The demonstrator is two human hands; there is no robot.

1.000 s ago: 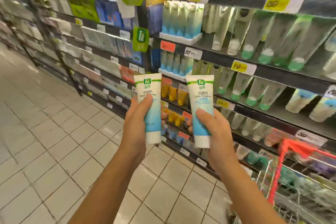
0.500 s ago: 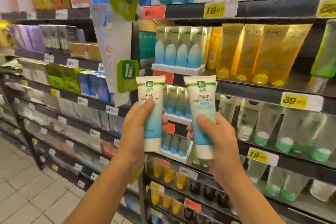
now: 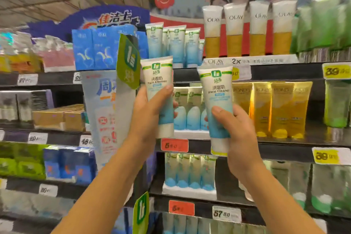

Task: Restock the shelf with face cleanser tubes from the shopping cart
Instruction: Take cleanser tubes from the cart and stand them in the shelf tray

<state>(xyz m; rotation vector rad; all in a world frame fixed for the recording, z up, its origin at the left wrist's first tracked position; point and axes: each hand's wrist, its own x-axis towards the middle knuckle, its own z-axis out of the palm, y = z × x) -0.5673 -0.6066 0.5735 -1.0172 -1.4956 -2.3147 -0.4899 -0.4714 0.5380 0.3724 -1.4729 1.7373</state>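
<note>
Your left hand (image 3: 150, 116) still grips the left Face Cleaner tube (image 3: 158, 85), with the thumb laid across the front, the fingers curled round the back and the cap end pointing down. Your right hand (image 3: 241, 131) holds the right Face Cleaner tube (image 3: 218, 97) in the same closed grip, also upright with the cap down. Neither grip has changed over the last second.

What has changed is where the tubes sit. Half a second ago you held them level and close together in front of the middle shelves. Now both are raised towards the row of matching Face Cleaner tubes (image 3: 175, 43) on the top shelf. The left tube is the higher one, and its crimped top edge overlaps the foot of that row at its left end. The right tube hangs lower, below the row's right end, and the two tubes are further apart than before.

Your head has tilted up with them, so the row, which was out of view earlier, now fills the upper middle. The OLAY tubes (image 3: 247, 30) stand just to the right of the row on the same shelf. The yellow tubes (image 3: 271, 108) are one shelf below the row and to its right, behind your right hand. A green hanging sign (image 3: 129, 61) sits just left of the row, beside your left tube. The red price tag (image 3: 174, 145) lies two shelf edges below the row, between your wrists
</note>
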